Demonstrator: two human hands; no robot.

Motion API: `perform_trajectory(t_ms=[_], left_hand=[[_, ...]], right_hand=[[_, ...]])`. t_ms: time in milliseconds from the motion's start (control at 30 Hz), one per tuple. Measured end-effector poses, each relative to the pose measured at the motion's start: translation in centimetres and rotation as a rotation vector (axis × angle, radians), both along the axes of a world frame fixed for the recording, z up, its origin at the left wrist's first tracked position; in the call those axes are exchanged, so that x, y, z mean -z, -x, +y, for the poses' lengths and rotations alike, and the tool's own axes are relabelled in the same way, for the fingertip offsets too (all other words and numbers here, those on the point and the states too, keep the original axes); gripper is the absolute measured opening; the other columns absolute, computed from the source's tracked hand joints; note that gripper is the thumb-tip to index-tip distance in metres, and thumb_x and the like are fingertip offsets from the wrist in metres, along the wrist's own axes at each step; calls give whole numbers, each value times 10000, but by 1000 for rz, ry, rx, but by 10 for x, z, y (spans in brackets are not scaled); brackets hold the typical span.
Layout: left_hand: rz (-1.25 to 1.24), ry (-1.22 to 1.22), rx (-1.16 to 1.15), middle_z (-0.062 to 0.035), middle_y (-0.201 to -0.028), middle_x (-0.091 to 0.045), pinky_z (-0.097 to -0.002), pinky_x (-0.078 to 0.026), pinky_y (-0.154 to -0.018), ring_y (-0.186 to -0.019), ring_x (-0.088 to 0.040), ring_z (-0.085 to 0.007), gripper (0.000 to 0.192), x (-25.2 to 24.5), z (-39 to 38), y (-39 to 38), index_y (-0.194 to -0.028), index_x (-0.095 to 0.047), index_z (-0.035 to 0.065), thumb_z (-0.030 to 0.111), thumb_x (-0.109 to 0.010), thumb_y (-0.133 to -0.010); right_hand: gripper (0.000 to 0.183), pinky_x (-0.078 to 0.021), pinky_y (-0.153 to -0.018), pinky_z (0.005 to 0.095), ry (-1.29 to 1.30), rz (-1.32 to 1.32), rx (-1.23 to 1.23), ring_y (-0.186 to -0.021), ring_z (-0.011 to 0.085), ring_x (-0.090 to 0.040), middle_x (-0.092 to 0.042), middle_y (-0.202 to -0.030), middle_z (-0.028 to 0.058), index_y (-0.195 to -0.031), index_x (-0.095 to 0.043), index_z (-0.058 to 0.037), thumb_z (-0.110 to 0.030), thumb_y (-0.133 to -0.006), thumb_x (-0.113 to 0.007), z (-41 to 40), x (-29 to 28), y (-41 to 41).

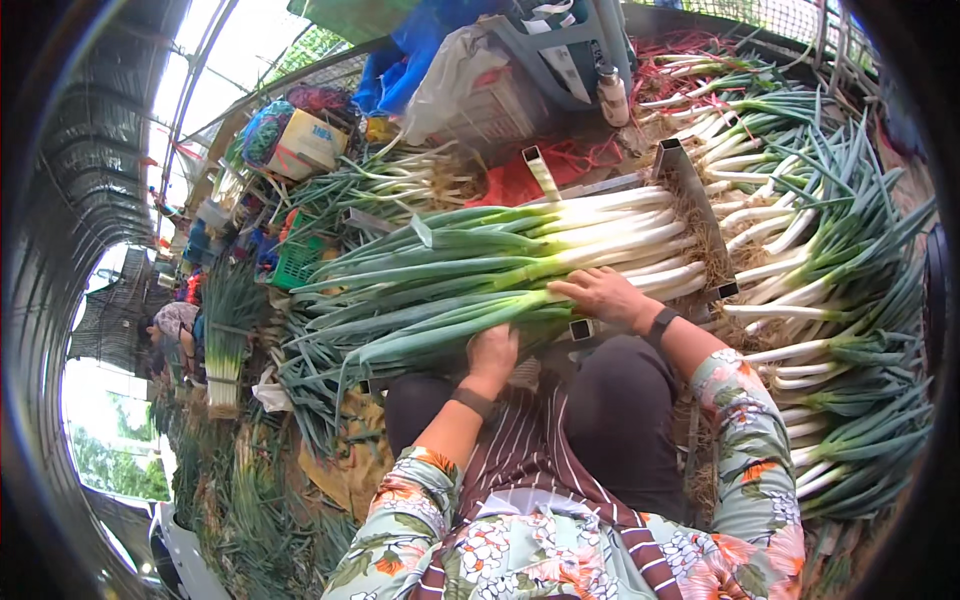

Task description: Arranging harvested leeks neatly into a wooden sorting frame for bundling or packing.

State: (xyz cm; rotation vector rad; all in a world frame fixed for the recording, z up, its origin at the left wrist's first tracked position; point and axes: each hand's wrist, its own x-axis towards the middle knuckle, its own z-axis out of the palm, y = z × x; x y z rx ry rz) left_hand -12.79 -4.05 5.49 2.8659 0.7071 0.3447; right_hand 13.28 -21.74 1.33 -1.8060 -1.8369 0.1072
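A thick pile of long green onions (525, 259) lies across a metal rack in front of me, white stalks and roots to the right, green leaves to the left. The roots meet an upright metal end plate (694, 199). My right hand (607, 298) rests on the near side of the pile, fingers over the stalks where white turns green. My left hand (493, 352) is at the near edge of the leaves, its fingers hidden under them, so its grip cannot be made out. Square metal tube posts (541, 174) stand on the rack's far and near sides.
Many loose green onions (810, 247) are spread on the right. A metal bottle (613, 96) stands by a grey plastic stool (570, 45). Red strings (589, 159) lie behind the rack. At left are a green basket (298, 259), an upright onion bundle (225, 352) and a bending person (176, 326).
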Motion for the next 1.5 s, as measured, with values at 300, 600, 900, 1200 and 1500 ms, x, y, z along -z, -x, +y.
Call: perform_trajectory(t_ms=[300,600,900,1200,1500], left_hand=[[155,12,-42,-159,-1153,-795,-520,-625,-810,-987,-774,-410,253,-7,-2,5,-1219,-793,113,249,-756,-1008],[53,-47,25,-139,-1107,-788,-511,-611,-804,-945,-764,-392,224,-7,-2,-5,-1187,-799,109,243,-759,-1012],[-54,-398,243,-52,-1287,-735,-526,-432,-1162,-1203,-658,-308,326,-21,-39,-61,-1256,-803,116,197,-824,-941],[19,-159,338,-37,-1126,-750,-484,-454,-1047,-1109,-684,-289,311,3,-13,-91,-1245,-820,156,192,-814,-936],[168,-256,436,-110,-1276,-716,-490,-450,-1013,-1124,-673,-315,493,36,-60,-124,-1404,-703,36,209,-714,-943]], right_hand=[[471,-563,-1066,510,343,411,-147,-1246,411,-719,-772,-1273,197,-1471,-684,-119,-264,-1025,-729,43,-4,-14],[340,-577,-977,522,-31,278,-21,-1152,432,-695,-696,-1187,191,-1354,-687,-138,-359,-1097,-706,35,47,-14],[261,-587,-916,530,-49,426,-79,-1056,440,-717,-704,-1103,198,-1227,-712,-99,-316,-1082,-725,19,39,-21],[147,-562,-878,499,-199,-9,440,-997,351,-669,-662,-950,102,-989,-714,-114,-257,-1018,-736,-68,88,-79],[142,-546,-923,472,-197,-15,721,-1007,342,-639,-623,-998,121,-971,-639,-108,-228,-1028,-689,-118,81,-85]])
